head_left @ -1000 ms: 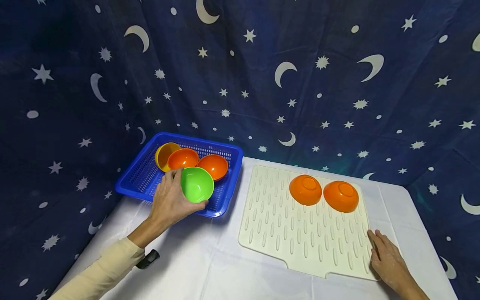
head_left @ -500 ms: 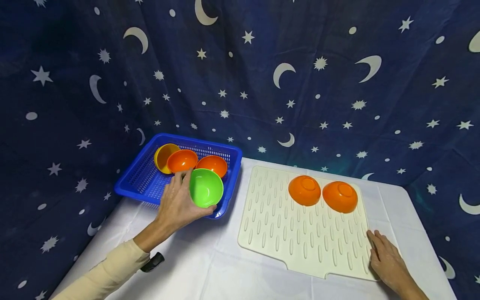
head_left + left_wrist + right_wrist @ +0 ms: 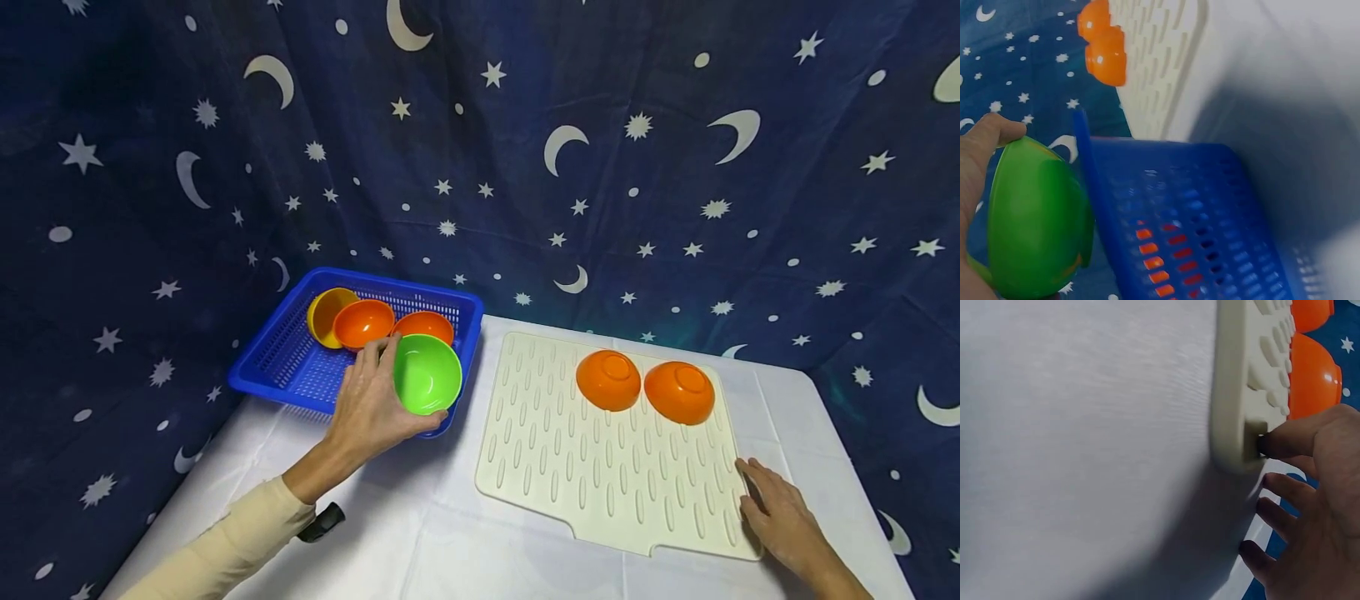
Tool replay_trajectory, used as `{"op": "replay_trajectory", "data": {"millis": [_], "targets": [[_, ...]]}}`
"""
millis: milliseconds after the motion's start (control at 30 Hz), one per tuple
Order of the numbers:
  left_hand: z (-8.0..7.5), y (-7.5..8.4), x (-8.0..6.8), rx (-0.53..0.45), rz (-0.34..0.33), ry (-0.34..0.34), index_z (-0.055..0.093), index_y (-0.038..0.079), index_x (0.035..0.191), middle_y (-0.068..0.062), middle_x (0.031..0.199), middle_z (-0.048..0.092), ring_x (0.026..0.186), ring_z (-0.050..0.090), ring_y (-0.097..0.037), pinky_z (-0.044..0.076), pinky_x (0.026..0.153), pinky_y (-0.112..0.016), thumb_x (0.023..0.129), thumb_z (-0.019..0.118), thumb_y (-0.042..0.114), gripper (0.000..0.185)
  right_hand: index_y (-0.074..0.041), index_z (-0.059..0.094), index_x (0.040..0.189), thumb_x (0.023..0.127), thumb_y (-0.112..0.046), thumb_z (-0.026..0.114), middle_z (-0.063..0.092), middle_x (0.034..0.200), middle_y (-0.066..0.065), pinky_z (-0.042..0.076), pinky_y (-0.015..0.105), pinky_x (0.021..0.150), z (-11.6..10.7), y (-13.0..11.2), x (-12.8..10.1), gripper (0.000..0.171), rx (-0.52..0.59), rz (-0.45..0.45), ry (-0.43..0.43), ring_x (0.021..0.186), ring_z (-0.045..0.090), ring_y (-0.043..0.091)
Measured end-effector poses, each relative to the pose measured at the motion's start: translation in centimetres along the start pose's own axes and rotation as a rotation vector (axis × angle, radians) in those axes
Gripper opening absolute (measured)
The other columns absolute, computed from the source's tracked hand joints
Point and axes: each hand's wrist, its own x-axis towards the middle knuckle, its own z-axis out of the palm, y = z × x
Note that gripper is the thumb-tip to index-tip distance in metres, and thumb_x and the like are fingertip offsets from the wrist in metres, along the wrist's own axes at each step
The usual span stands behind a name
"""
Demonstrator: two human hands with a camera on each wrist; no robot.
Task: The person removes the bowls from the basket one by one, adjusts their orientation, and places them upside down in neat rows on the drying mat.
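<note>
My left hand holds a green bowl by its rim, thumb near the front and fingers at the back. The bowl is above the right part of a blue plastic basket, its inside facing up. In the left wrist view the green bowl is seen from its outer side, beside the basket wall. At the far right, my right hand lies at the edge of a cream ridged mat. In the right wrist view its thumb touches the mat's corner, with the fingers spread loosely alongside.
Inside the basket are a yellow bowl and two orange bowls, one left and one partly covered. Two more orange bowls lean bottom-out on the mat's back, one left and one right. A starry curtain hangs behind.
My left hand has carried the green bowl to the right across the basket, covering more of the right orange bowl. The right hand has shifted only slightly at the mat's edge.
</note>
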Motion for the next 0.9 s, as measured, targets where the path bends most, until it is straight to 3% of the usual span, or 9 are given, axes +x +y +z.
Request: {"op": "replay_trajectory", "data": {"millis": [167,267,333,400,433,533,667,733,900], "targets": [[0.2,1.0,0.1,-0.016,0.023,0.009,0.043,-0.002,0.147,-0.021,0.129,0.049,0.11,0.051,-0.04,0.047,0.09,-0.057,0.051,0.092,0.059,0.124,0.019,0.048,0.134,0.1,-0.007,0.055,0.04,0.135,0.047,0.032,0.074,0.095,-0.8,-0.3,0.8,0.043,0.051,0.004,0.01,0.12,0.039,0.064],[0.3,1.5,0.0,-0.02,0.05,0.012,0.044,-0.002,0.146,-0.021,0.129,0.05,0.112,0.051,-0.038,0.047,0.09,-0.056,0.051,0.092,0.059,0.123,0.019,0.048,0.134,0.103,-0.012,0.052,0.043,0.133,0.046,0.037,0.072,0.094,-1.5,-0.9,0.9,0.044,0.085,0.077,0.006,0.12,0.043,0.064],[0.5,1.8,0.0,-0.021,0.072,0.017,0.044,-0.002,0.146,-0.02,0.129,0.051,0.111,0.051,-0.037,0.047,0.09,-0.055,0.051,0.092,0.059,0.122,0.016,0.049,0.134,0.105,-0.016,0.049,0.046,0.134,0.044,0.039,0.071,0.091,-2.0,-1.7,0.7,0.043,0.103,0.149,0.044,0.12,0.044,0.063],[0.6,2.0,-0.1,-0.021,0.096,0.022,0.043,-0.002,0.146,-0.019,0.129,0.051,0.111,0.052,-0.036,0.047,0.089,-0.054,0.051,0.093,0.059,0.123,0.012,0.051,0.135,0.106,-0.02,0.046,0.05,0.134,0.039,0.045,0.055,0.095,-2.6,-2.5,0.6,0.043,0.127,0.205,0.115,0.12,0.048,0.059],[0.7,2.1,-0.1,-0.021,0.107,0.024,0.043,-0.002,0.146,-0.019,0.129,0.052,0.11,0.053,-0.035,0.046,0.088,-0.053,0.051,0.092,0.059,0.123,0.01,0.052,0.135,0.107,-0.021,0.045,0.053,0.134,0.037,0.046,0.054,0.092,-2.7,-3.0,0.5,0.042,0.134,0.221,0.159,0.119,0.05,0.057],[1.1,2.3,-0.4,-0.006,0.146,0.037,0.042,-0.001,0.147,-0.019,0.129,0.053,0.108,0.054,-0.035,0.046,0.085,-0.05,0.051,0.093,0.059,0.124,0.007,0.058,0.131,0.105,-0.016,0.049,0.065,0.125,0.021,0.045,0.026,0.084,-2.8,-4.2,0.6,0.035,0.182,0.165,0.287,0.112,0.06,0.021],[1.7,2.4,-0.7,0.044,0.249,0.082,0.045,-0.003,0.146,-0.022,0.129,0.054,0.107,0.056,-0.037,0.044,0.08,-0.048,0.052,0.091,0.059,0.122,0.004,0.063,0.127,0.104,-0.013,0.055,0.07,0.106,-0.01,0.039,0.009,0.071,-2.2,-5.9,0.8,0.03,0.27,0.096,0.366,0.092,0.045,-0.017],[2.1,2.5,-0.7,0.071,0.313,0.11,0.046,-0.004,0.145,-0.023,0.13,0.054,0.108,0.056,-0.037,0.044,0.079,-0.047,0.053,0.09,0.059,0.12,0.003,0.061,0.129,0.104,-0.012,0.054,0.066,0.102,-0.02,0.039,0.007,0.072,-1.7,-7.0,0.9,0.03,0.332,0.101,0.389,0.09,0.047,-0.019],[3.2,2.9,-0.7,0.145,0.458,0.156,0.047,-0.004,0.146,-0.021,0.134,0.054,0.113,0.056,-0.036,0.045,0.081,-0.048,0.058,0.085,0.062,0.116,0.0,0.058,0.133,0.104,-0.008,0.052,0.07,0.103,-0.008,0.041,0.01,0.076,-0.4,-10.4,1.4,0.03,0.439,0.109,0.457,0.089,0.058,-0.009]]}}
